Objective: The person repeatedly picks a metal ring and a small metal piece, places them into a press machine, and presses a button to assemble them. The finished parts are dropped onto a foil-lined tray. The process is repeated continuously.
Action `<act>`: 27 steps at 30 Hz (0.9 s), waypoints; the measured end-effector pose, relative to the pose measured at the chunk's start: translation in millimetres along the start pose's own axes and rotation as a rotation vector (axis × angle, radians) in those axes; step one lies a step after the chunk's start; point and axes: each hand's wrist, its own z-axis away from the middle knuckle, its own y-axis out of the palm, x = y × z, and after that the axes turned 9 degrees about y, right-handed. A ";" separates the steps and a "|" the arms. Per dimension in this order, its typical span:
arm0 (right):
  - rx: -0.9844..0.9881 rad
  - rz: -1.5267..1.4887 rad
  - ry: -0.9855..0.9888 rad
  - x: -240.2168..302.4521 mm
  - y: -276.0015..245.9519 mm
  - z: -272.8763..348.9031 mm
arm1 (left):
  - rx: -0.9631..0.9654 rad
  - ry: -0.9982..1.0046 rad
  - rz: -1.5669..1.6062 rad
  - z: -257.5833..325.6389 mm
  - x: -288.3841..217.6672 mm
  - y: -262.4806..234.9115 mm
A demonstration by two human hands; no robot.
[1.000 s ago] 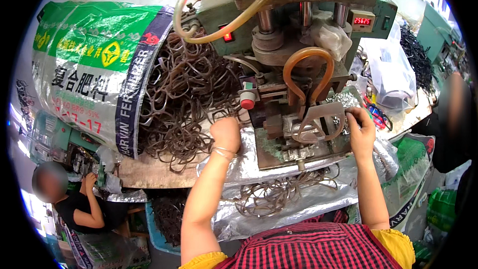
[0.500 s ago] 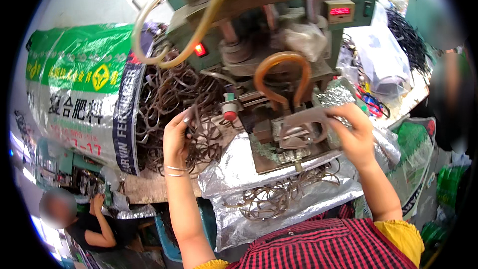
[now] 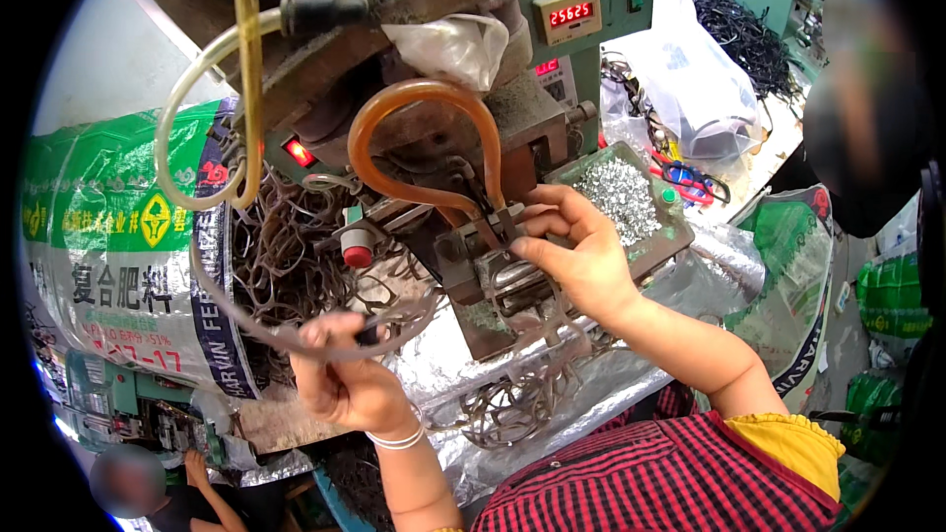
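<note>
Foil-covered bench [image 3: 690,266]: left hand [image 3: 345,374] pinching one loop [image 3: 296,335], right hand [image 3: 576,256] pinching one clip [image 3: 507,227].

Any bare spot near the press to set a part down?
Only the foil sheet right of the right hand, below the tray of silver bits. Crowded: wire loops left of the machine, more loops below it; left hand holds one.

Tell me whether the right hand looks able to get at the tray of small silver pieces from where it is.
Probably yes. The right hand is at the machine's jig, and the tray of small silver pieces sits just beyond its fingers, top open, with nothing between them.
</note>
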 end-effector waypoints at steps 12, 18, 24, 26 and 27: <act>-0.409 1.398 -0.253 -8.3 -82.6 0.4 | 0.469 0.250 -0.438 28.4 2.6 48.6; -0.531 1.358 -0.428 -46.8 -123.1 -11.1 | 0.547 0.400 -0.411 36.7 16.5 54.7; -0.555 1.070 -0.409 -26.7 -127.4 -26.8 | 0.553 0.372 -0.391 38.0 19.5 54.6; -0.592 0.977 -0.404 -22.5 -129.6 -32.0 | 0.536 0.366 -0.419 36.8 20.8 57.7; -0.601 0.878 -0.229 -29.5 -133.0 -32.0 | 0.556 0.364 -0.404 37.4 18.8 56.4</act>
